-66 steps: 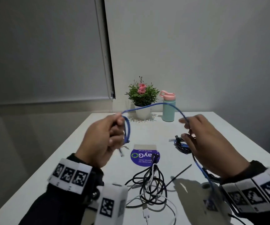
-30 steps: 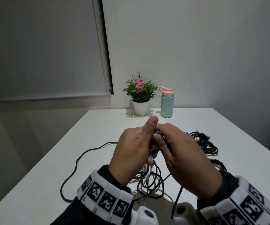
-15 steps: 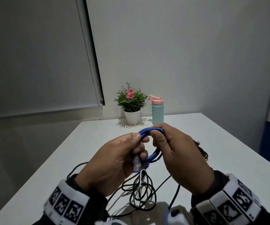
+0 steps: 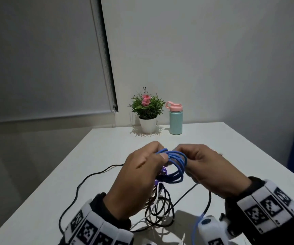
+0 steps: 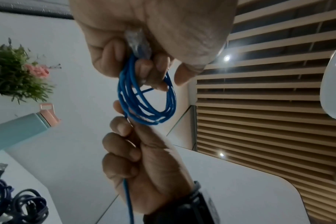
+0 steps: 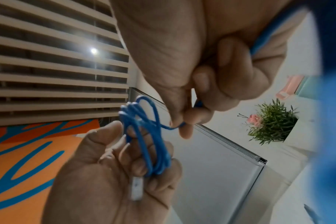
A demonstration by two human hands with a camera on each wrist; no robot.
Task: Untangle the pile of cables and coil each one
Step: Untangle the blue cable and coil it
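- The thin blue cable point(image 4: 175, 164), wound into several loops, was held up above the white table point(image 4: 96, 156), between the two hands and clear of the tabletop; its clear plastic plug point(image 5: 137, 43) lay pressed against the left palm; one loose strand of it ran down from the right hand toward the near right edge of the scene.
- The left hand point(image 4: 139, 181) gripped the coil, fingers curled through the loops and thumb on top; the right wrist view showed the same plug point(image 6: 136, 190) tucked under those fingers.
- The right hand point(image 4: 211, 171) pinched a single blue strand between thumb and forefinger just beside the coil, its other fingers curled around the trailing length.
- A tangle of black and white cables point(image 4: 160, 207) lay on the table directly below the hands; one long black cable point(image 4: 79, 184) looped out to the left.
- A dark coiled bundle of cables point(image 5: 27, 203) sat on the table, seen only in the left wrist view.
- At the far edge stood a small green plant with pink flowers in a white pot point(image 4: 147, 110); just right of it, a mint green bottle with a pink lid point(image 4: 175, 119).
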